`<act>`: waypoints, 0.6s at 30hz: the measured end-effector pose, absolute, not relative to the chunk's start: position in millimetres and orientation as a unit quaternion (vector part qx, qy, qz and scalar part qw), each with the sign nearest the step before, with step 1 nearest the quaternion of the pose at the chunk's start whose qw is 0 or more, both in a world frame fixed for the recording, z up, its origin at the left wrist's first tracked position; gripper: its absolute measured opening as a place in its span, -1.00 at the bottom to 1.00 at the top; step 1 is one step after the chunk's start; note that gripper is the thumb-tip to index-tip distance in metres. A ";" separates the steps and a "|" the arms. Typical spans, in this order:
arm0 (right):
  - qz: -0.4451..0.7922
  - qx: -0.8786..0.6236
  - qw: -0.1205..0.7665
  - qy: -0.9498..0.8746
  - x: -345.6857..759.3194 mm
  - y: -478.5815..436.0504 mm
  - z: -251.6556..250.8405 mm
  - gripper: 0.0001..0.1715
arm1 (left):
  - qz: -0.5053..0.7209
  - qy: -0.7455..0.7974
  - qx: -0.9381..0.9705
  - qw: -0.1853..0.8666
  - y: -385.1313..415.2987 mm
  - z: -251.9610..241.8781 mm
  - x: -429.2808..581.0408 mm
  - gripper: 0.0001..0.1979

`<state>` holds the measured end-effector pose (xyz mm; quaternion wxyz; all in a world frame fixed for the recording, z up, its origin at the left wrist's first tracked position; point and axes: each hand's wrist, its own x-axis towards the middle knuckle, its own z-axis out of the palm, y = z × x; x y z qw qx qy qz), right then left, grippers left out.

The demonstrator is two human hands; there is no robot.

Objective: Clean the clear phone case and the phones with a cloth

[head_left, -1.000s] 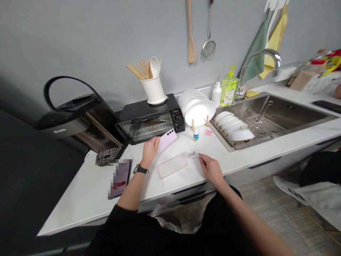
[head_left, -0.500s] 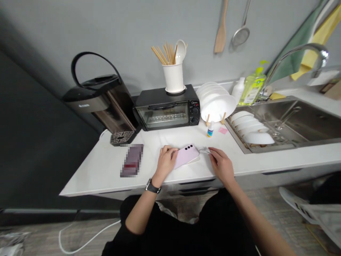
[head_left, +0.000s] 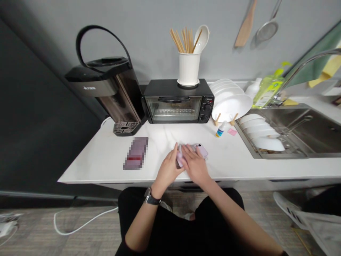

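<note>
A lavender phone lies on the white counter with its back and camera lenses up, partly covered by my hands. My left hand, with a dark-strapped watch at the wrist, holds the phone's left end, thumb at its near side. Across the phone's back lies my right hand, fingers stretched flat and pressing down on a thin whitish sheet. Most of that sheet is hidden beneath the fingers. Further back on the right stand a small white bottle with a blue-and-yellow label and a flat pink piece.
A pixelated dark item lies left on the counter. Behind are a water dispenser, a toaster oven bearing a utensil holder, and racked plates. Bowls sit by the sink. Another person's shoe shows lower right.
My right hand has moved left from the phone's right end onto its back, bringing the whitish sheet along. The left hand stays at the phone. The camera view has shifted.
</note>
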<state>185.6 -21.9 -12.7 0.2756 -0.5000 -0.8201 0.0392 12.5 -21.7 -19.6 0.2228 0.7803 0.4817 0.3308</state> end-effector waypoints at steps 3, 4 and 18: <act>0.080 -0.420 0.241 -0.871 181.7 -45.4 -14.0 -0.25 | 0.330 0.490 0.774 0.227 -21.5 -21.2 10.6 0.03; 0.089 -0.406 0.233 -0.879 190.7 -50.0 -14.2 -0.25 | 0.330 0.494 0.772 0.225 -21.6 -20.5 10.8 0.04; 0.094 -0.406 0.238 -0.878 185.9 -46.3 -11.0 -0.17 | 0.306 0.515 0.772 0.214 -21.8 -16.4 15.0 -0.01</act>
